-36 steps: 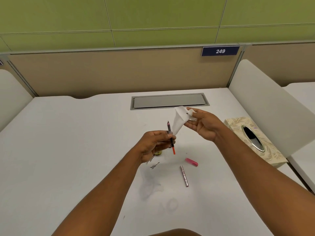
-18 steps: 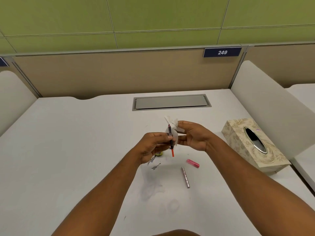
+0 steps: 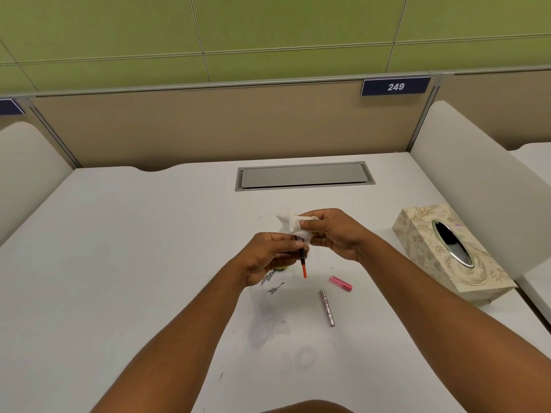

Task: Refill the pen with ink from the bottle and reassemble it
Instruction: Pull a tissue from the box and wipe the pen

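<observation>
My left hand [image 3: 268,254] grips the pen's inner section [image 3: 303,265], a thin dark piece with an orange-red lower end that points down. Its upper tip is wrapped in a white tissue [image 3: 293,223] that my right hand [image 3: 334,234] pinches around it. The two hands touch above the white desk [image 3: 119,263]. Right of them on the desk lie a pink pen part [image 3: 340,283] and a silver pen barrel [image 3: 327,307]. The ink bottle [image 3: 281,267] is mostly hidden under my left hand; only a yellowish bit shows.
A patterned tissue box [image 3: 447,257] stands at the right, by the white side divider [image 3: 477,186]. A grey cable hatch [image 3: 304,175] sits at the back of the desk. Faint ink smudges [image 3: 268,326] mark the desk near me. A beige partition closes the back.
My right hand brought the tissue from up and to the right onto the pen's upper tip and closed it around the tip. The left hand kept its hold on the pen section.
</observation>
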`<state>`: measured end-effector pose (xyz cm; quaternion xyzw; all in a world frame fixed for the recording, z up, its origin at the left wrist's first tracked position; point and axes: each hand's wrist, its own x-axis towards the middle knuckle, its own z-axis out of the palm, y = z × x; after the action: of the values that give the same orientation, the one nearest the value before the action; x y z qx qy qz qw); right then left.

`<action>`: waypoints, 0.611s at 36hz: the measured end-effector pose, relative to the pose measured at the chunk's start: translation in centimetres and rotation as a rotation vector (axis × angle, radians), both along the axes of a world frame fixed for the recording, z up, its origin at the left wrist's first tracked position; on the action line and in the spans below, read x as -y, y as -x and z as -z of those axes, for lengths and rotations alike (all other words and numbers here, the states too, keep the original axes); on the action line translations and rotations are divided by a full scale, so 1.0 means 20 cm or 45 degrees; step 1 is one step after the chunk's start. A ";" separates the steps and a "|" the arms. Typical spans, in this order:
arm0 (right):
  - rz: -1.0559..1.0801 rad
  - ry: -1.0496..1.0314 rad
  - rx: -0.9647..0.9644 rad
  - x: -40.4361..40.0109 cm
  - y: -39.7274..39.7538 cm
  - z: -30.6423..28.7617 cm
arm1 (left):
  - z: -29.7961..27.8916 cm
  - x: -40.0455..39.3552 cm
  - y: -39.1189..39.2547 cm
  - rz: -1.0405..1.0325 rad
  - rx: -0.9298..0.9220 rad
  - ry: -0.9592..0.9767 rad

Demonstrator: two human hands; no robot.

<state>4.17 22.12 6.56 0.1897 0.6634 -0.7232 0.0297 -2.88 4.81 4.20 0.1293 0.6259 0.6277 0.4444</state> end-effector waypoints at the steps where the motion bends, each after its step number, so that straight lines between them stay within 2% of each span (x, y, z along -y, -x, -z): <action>1: -0.005 -0.012 -0.002 0.00 0.00 0.00 | 0.00 0.00 0.00 0.011 -0.006 0.006; 13: 0.060 -0.263 0.058 -0.03 0.01 0.01 | 0.01 -0.02 0.00 0.060 -0.039 0.082; 22: 0.262 -0.009 0.039 -0.10 0.02 0.02 | 0.00 0.00 0.00 0.141 -0.040 0.091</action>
<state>3.78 24.16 6.24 0.2678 0.6424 -0.7172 -0.0353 -2.93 4.85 4.11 0.1575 0.6467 0.5772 0.4730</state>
